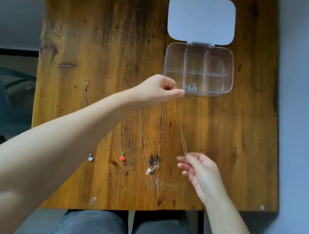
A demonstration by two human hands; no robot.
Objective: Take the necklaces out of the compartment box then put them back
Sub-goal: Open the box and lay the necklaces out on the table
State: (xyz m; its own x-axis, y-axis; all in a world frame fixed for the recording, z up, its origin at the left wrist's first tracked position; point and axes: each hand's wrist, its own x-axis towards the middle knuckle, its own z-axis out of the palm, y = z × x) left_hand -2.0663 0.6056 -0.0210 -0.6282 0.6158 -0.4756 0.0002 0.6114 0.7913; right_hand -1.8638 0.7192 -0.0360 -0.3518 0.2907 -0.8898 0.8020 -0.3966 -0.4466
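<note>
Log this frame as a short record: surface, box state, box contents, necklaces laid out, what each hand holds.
surface: brown wooden table
box: clear plastic compartment box, hinged lid open and lying flat behind it
box contents: one bunched silver necklace in the near middle compartment; the other compartments look empty
laid out: three thin chains, with a pale blue pendant, a red heart pendant and a white flower pendant
left hand: pinches the far end of a fourth thin chain
right hand: pinches its near end
chain state: stretched straight between the hands
</note>
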